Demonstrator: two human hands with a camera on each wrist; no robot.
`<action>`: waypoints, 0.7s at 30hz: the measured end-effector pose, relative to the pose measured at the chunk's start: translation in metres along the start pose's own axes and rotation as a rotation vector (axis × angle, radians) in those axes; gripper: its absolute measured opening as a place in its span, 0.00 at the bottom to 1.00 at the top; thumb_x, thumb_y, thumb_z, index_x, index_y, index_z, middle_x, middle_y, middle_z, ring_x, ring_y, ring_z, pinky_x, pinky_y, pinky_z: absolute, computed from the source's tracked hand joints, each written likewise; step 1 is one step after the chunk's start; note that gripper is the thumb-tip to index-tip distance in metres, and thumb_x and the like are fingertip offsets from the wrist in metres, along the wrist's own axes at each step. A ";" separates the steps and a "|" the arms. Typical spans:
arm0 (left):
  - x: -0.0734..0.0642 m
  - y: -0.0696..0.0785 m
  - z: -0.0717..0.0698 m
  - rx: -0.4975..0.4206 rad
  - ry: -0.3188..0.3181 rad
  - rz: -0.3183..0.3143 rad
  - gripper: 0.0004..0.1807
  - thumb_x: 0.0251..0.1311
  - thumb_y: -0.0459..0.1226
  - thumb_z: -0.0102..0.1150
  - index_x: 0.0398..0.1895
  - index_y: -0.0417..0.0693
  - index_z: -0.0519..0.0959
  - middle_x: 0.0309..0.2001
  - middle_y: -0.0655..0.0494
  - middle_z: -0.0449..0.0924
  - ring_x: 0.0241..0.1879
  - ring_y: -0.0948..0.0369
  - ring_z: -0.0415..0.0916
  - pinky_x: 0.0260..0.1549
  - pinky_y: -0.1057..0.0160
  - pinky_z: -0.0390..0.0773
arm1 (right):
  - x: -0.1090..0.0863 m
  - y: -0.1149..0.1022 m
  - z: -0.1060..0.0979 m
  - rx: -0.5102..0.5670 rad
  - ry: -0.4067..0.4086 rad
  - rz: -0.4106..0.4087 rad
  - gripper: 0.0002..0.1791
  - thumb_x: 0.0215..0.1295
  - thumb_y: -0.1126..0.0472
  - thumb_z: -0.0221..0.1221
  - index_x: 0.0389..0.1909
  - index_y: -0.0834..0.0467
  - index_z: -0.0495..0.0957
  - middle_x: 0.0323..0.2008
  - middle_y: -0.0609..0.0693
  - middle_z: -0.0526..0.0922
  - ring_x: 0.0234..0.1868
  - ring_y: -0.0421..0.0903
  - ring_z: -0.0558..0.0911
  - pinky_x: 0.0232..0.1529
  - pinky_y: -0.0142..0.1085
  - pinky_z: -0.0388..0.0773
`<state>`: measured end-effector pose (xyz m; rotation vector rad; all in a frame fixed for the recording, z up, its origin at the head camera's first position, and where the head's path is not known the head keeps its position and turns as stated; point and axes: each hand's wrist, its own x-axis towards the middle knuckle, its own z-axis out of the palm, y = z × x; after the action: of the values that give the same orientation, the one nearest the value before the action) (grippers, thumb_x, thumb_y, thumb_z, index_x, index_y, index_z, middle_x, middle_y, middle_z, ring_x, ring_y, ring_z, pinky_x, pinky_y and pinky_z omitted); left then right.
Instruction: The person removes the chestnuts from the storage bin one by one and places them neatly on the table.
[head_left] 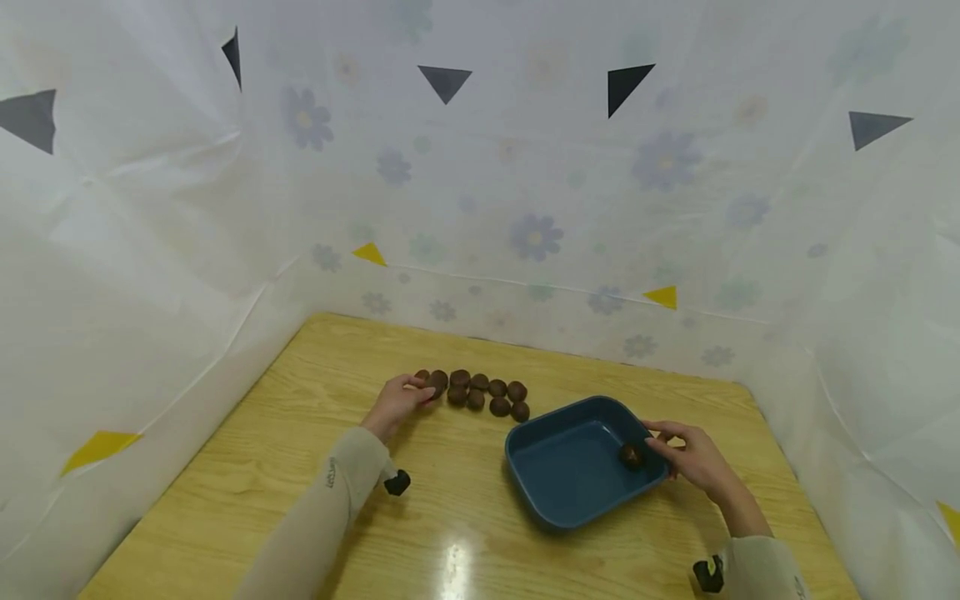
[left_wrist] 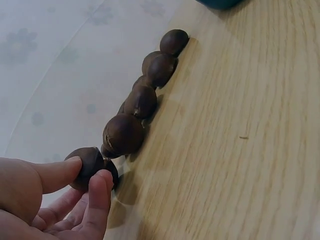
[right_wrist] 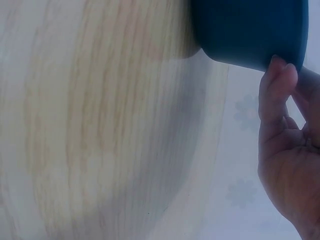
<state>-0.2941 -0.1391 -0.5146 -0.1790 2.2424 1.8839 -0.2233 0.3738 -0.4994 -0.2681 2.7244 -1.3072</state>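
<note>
My left hand [head_left: 396, 404] pinches a dark brown chestnut [left_wrist: 86, 166] between thumb and fingertips at the left end of a double row of chestnuts [head_left: 478, 382]. In the left wrist view the chestnuts run away from that hand along the wood, nearest among them a large one [left_wrist: 123, 134]. To the right stands a blue rectangular dish [head_left: 558, 467], with a single chestnut [head_left: 632, 455] lying inside near its right side. My right hand [head_left: 696, 457] holds the dish's right rim, thumb on top. From the right wrist view, its fingers [right_wrist: 277, 90] press the dish's outer wall.
Everything stands on a light wood table [head_left: 450, 533]. White flower-patterned sheeting [head_left: 480, 192] closes off the back and both sides, with dark and yellow triangles stuck on it. A small dark fleck [left_wrist: 243, 137] lies on the wood.
</note>
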 end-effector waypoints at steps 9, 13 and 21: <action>0.004 -0.005 0.002 0.040 0.051 -0.008 0.18 0.73 0.37 0.62 0.60 0.35 0.76 0.55 0.38 0.81 0.50 0.49 0.86 0.61 0.47 0.77 | 0.000 -0.001 0.001 0.003 0.007 0.016 0.26 0.77 0.56 0.60 0.71 0.60 0.74 0.42 0.59 0.78 0.18 0.55 0.76 0.22 0.45 0.83; 0.005 -0.005 0.003 0.056 0.063 -0.003 0.18 0.73 0.35 0.62 0.58 0.33 0.76 0.51 0.39 0.82 0.47 0.50 0.87 0.54 0.52 0.82 | 0.000 0.000 0.001 0.000 0.008 0.016 0.26 0.77 0.56 0.60 0.71 0.60 0.74 0.42 0.59 0.79 0.18 0.56 0.76 0.21 0.44 0.83; 0.007 -0.007 0.007 0.074 0.081 -0.003 0.16 0.72 0.33 0.62 0.57 0.31 0.77 0.51 0.38 0.81 0.40 0.58 0.85 0.48 0.59 0.86 | 0.000 0.000 0.002 0.005 0.012 0.022 0.26 0.77 0.56 0.60 0.71 0.60 0.74 0.43 0.59 0.79 0.19 0.55 0.76 0.22 0.44 0.83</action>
<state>-0.2983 -0.1326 -0.5237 -0.2507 2.3590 1.8201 -0.2231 0.3722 -0.5001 -0.2296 2.7255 -1.3145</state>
